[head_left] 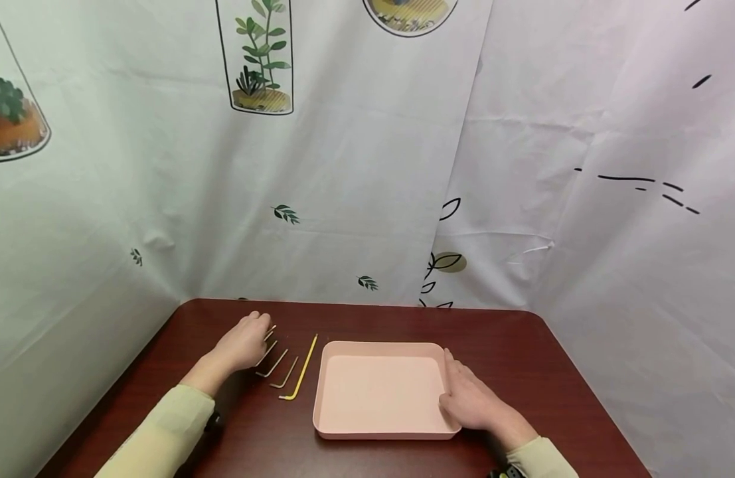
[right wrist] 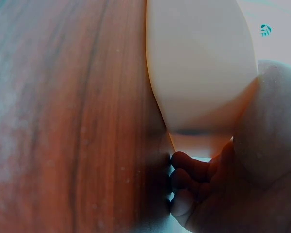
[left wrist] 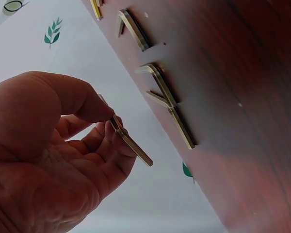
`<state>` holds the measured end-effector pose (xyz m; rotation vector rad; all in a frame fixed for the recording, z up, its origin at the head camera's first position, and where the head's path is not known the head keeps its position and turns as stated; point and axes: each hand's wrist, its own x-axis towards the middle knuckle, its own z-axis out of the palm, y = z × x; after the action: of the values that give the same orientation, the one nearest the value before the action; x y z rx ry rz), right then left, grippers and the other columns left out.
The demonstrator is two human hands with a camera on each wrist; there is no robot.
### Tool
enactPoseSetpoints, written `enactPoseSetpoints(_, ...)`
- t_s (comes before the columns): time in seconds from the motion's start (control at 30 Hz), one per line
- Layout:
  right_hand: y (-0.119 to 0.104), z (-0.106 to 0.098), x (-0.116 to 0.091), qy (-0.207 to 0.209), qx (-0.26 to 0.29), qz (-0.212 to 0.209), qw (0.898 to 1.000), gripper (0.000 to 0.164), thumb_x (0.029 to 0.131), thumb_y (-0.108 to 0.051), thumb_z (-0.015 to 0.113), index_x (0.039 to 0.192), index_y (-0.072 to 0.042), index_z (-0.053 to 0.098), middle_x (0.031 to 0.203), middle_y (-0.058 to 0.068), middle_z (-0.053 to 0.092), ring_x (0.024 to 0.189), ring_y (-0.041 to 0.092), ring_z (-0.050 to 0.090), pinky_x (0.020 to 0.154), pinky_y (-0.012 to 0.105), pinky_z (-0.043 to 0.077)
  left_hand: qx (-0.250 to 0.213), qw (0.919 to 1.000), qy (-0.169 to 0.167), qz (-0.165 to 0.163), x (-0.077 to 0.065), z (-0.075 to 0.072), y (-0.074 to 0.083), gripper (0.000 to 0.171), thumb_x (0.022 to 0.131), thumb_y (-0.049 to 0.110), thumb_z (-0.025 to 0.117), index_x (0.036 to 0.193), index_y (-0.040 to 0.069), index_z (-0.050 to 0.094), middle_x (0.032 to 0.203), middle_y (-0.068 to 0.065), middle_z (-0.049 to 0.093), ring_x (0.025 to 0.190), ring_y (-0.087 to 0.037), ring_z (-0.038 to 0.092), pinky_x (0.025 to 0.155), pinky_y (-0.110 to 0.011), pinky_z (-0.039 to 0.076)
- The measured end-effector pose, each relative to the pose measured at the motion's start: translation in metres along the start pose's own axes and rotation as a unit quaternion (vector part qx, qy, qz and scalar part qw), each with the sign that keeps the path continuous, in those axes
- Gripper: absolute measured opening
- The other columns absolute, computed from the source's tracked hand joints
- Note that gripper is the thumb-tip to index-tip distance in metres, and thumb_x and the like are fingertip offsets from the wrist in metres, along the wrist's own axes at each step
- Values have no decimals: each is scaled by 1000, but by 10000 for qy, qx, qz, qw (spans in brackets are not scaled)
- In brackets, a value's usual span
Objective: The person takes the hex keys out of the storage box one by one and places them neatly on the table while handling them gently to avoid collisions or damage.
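My left hand (head_left: 243, 342) is over the far left of the table. Between its thumb and fingers it pinches a small brass-coloured hex key (left wrist: 137, 149), held above the tabletop in the left wrist view. Beside that hand, several L-shaped hex keys (head_left: 275, 364) lie in a row, with a longer yellow hex key (head_left: 305, 367) at the row's right end. My right hand (head_left: 471, 398) grips the right side of a pink rectangular tray (head_left: 385, 436). Its thumb lies over the rim, while curled fingers (right wrist: 182, 201) sit outside the wall in the right wrist view.
The dark red wooden table (head_left: 271, 438) has rounded far corners. A white cloth (head_left: 355, 166) printed with plants hangs behind it and along both sides. The tray stands just right of the yellow key.
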<state>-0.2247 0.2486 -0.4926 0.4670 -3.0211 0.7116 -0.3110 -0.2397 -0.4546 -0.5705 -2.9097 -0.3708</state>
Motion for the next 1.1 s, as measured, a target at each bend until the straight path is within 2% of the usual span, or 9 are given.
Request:
enactPoseSetpoints(0.4,-1,-1,0,-47,56,36,10000,91,89,-6,64,165,22,21,166,43,37,155,55,40,125,65,34,-112,9996,-46,-243,3,6,-11,13,94,-9,63,101,1,60,91,-11,55,81,-29,57,74,-49,53)
enactPoseSetpoints(0.63,-1,-1,0,-72,97,87,9999,91,90,-7,64,165,21,21,166,42,37,155,55,40,125,65,34,-192,9989,-193,-370,2,6,-17,14,93,-9,64,104,0,61,93,-12,55,83,-30,57,76,-50,54)
enactPoseSetpoints(1.1,-1,-1,-1,-32,57,19,10000,91,89,-7,64,165,21,22,164,43,39,154,54,41,125,65,35,-132,9987,-231,-435,5,9,-28,13,92,-9,62,103,-1,59,94,-15,56,85,-33,58,77,-51,53)
